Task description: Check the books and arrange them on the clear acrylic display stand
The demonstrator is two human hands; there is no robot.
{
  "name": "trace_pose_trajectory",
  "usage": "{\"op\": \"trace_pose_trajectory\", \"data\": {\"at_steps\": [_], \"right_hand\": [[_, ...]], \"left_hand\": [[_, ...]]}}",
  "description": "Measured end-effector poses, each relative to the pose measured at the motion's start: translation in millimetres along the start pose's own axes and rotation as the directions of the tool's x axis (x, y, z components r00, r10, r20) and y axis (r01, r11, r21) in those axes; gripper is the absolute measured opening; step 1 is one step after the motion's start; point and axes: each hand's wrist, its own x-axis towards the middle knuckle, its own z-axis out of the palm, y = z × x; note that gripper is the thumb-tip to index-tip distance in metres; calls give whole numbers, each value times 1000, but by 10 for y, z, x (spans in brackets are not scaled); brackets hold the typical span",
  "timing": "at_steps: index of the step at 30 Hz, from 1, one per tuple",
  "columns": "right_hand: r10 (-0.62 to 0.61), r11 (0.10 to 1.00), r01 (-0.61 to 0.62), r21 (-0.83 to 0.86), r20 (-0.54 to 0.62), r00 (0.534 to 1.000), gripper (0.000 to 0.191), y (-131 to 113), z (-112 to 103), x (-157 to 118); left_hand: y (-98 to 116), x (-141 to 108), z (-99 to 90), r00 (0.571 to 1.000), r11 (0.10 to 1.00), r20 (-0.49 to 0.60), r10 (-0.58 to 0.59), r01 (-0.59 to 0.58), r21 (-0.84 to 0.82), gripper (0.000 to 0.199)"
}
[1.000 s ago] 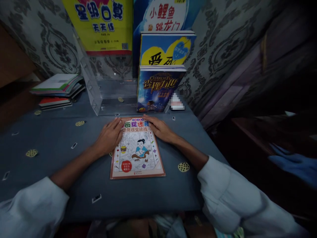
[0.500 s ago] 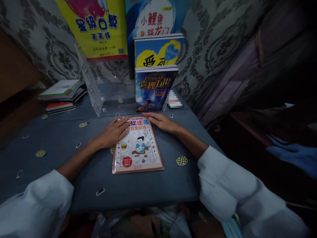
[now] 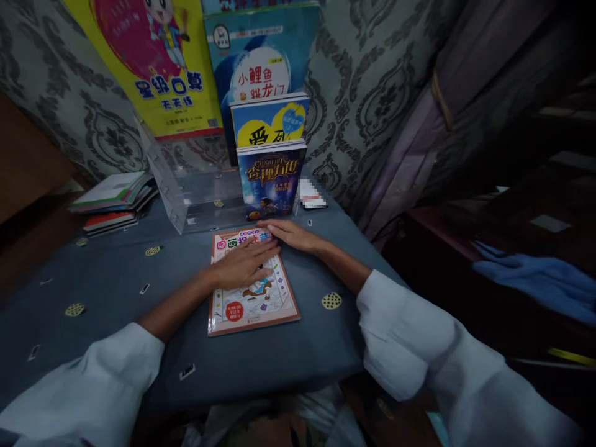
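Note:
A thin picture book (image 3: 274,310) with a reddish-brown border lies flat on the dark blue-grey tablecloth, its cover up. Across the middle of its cover rests my left hand (image 3: 246,263), open, with fingers stretched to the right over the drawing and part of the title. My right hand (image 3: 293,236) is open too, lying at the book's upper right corner with its fingers extended left along the top edge. Just beyond, a dark blue book (image 3: 271,180) stands upright at the front of a clear acrylic stand (image 3: 172,205).
Behind it in the stand are a yellow-and-blue book (image 3: 267,121), a teal book (image 3: 261,49) and a yellow workbook (image 3: 172,93). A stack of books (image 3: 116,192) lies at the left. A blue cloth (image 3: 535,273) sits on a dark red surface to the right.
My left hand has slid right and down from the book's upper left edge to the middle of the cover. My right hand stays at the upper right corner. The view has tilted up.

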Motion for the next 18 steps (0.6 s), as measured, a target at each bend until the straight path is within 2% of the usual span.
{"op": "trace_pose_trajectory", "data": {"at_steps": [5,9,13,18], "right_hand": [[-24,998,23,-59,-30,999,47,-1,55,-52],[-55,993,49,-109,-49,997,51,-12,111,-88],[-56,989,49,-140,-45,997,52,-18,115,-99],[-51,980,43,-193,-38,998,53,-58,114,-103]], "left_hand": [[330,-74,15,982,980,1,188,-187,-63,59],[398,-92,27,979,974,-23,202,-203,-105,61],[300,-65,84,993,988,-67,98,-105,-113,63],[-42,-110,142,988,991,-101,-116,109,-75,66]]}}
